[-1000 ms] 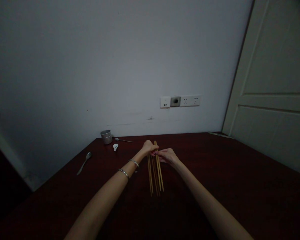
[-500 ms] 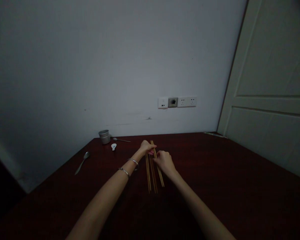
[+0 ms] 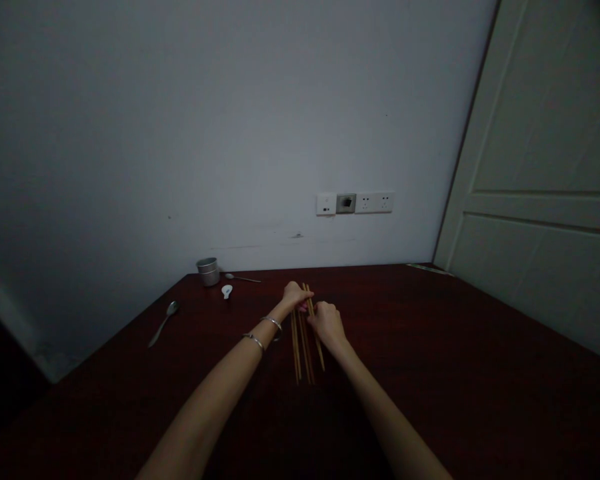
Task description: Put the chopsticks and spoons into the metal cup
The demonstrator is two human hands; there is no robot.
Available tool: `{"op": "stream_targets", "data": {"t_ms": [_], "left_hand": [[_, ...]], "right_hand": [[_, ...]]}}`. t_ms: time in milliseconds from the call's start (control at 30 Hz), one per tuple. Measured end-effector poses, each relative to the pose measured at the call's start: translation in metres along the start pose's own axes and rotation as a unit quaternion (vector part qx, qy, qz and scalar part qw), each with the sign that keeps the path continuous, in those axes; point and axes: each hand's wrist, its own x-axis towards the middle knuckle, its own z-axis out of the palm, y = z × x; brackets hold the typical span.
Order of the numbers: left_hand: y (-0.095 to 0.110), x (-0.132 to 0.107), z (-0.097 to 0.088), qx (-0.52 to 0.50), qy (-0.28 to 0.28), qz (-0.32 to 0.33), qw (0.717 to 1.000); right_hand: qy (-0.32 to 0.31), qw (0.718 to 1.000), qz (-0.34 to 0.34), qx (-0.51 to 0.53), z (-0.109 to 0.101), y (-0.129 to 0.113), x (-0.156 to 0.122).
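My left hand (image 3: 295, 295) is closed around the upper part of a pair of light wooden chopsticks (image 3: 319, 349), thumb across them. Lower on the same pair, my right hand (image 3: 327, 321) pinches them from the right side. The pair leans slightly, its bottom ends close together. Just left of it, more chopsticks (image 3: 295, 347) lie on the dark red table, some light and some darker brown (image 3: 307, 350). Their far ends are hidden behind my left hand. Two silvery bangles circle my left forearm.
A metal cup (image 3: 209, 272) stands at the table's back left corner. Near it lie a thin spoon (image 3: 245, 278) and a short white spoon (image 3: 227, 291). A larger metal spoon (image 3: 165, 323) lies by the left edge. Behind are a wall with sockets (image 3: 374, 203) and a pale door (image 3: 540, 220).
The held chopsticks' lower ends have swung slightly left and drawn together. Both hands have stayed almost in place on them; the left forearm has shifted a little right.
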Motion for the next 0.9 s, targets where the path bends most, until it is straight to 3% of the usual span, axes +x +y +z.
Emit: {"op": "stream_targets", "data": {"t_ms": [200, 600, 900], "left_hand": [[-0.011, 0.006, -0.006, 0.023, 0.029, 0.035, 0.999], [-0.063, 0.014, -0.061, -0.014, 0.158, 0.023, 0.987], [-0.102, 0.014, -0.067, -0.045, 0.219, 0.048, 0.973]], "right_hand": [[-0.013, 0.999, 0.021, 0.03, 0.011, 0.011, 0.008], [-0.044, 0.999, 0.001, -0.011, 0.017, 0.008, 0.0], [-0.024, 0.998, -0.001, -0.057, 0.012, 0.001, -0.014]]}}
